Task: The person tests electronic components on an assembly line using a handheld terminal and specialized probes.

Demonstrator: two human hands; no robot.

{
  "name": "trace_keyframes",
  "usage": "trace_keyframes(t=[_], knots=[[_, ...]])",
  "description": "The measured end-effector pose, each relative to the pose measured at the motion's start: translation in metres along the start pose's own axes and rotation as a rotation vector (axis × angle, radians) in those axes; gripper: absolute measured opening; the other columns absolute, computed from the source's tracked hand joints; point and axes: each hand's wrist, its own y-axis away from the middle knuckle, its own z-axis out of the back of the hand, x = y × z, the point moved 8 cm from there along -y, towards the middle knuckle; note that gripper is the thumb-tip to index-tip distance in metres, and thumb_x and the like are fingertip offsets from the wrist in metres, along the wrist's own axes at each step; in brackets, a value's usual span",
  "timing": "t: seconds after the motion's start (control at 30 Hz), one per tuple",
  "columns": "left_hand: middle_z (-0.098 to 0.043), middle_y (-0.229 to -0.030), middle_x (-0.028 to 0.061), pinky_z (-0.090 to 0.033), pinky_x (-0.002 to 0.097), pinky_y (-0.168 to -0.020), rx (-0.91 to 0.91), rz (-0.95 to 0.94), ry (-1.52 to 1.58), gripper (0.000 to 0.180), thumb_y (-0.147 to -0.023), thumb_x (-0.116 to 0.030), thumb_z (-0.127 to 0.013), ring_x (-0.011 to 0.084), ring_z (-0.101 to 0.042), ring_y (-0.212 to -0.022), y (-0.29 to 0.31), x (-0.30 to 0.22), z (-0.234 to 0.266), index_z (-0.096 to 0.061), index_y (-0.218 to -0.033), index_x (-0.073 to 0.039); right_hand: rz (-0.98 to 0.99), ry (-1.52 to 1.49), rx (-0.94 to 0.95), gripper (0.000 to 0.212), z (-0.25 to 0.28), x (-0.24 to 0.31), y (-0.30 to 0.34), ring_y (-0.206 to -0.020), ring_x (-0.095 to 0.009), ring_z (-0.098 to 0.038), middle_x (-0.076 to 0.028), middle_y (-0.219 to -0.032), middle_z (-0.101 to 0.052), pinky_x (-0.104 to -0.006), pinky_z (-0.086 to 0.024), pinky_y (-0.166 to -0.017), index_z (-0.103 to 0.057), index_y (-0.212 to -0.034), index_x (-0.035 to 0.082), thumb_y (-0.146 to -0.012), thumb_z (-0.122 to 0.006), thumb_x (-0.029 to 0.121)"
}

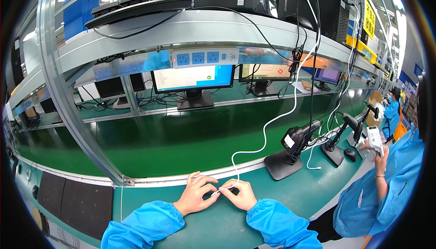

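The black scanner stand is the landmark, with its black scanner leaning over the base. To its left and nearer the body, both hands work at the end of a white cable: the right hand pinches it near the tip, and the left hand has thumb and forefinger closed at the tip itself. From there the cable loops up past the stand's left side, where its slack hangs across the way. Just right of the stand lies a loose white cable end; farther right are a second scanner stand, a black mouse and a co-worker's hand gripping a white device. Well left of the stand, a slanting metal post and dark mats bound that side. Beyond the stand runs a green belt, edged by a pale rail that passes close behind the hands. Green worktop shows from the stand toward the body, reaching its near edge right of the right sleeve.
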Motion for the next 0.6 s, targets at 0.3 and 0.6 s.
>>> trace_keyframes(t=[0.3,0.6], knots=[[-0.068,-0.121,0.0021,-0.032,0.0580,-0.116,0.003,-0.001,0.005,0.014,-0.087,-0.020,-0.080,0.0234,-0.065,-0.117,-0.0053,0.0030,0.0021,-0.069,-0.092,-0.013,0.032,0.015,0.002,0.009,0.0003,0.0018,-0.0067,-0.078,-0.015,-0.072,-0.008,-0.092,-0.077,-0.0288,-0.057,-0.070,-0.078,-0.097,0.002,-0.094,-0.078,0.011],[-0.069,-0.120,0.0024,-0.032,0.0575,-0.115,-0.006,-0.001,0.005,0.015,-0.085,-0.018,-0.080,0.0241,-0.065,-0.115,-0.0061,0.0045,0.0025,-0.067,-0.090,-0.013,0.034,0.024,-0.003,0.010,0.0006,0.0018,-0.0079,-0.077,-0.015,-0.072,-0.008,-0.091,-0.077,-0.0287,-0.057,-0.069,-0.078,-0.097,0.002,-0.093,-0.079,0.011]])
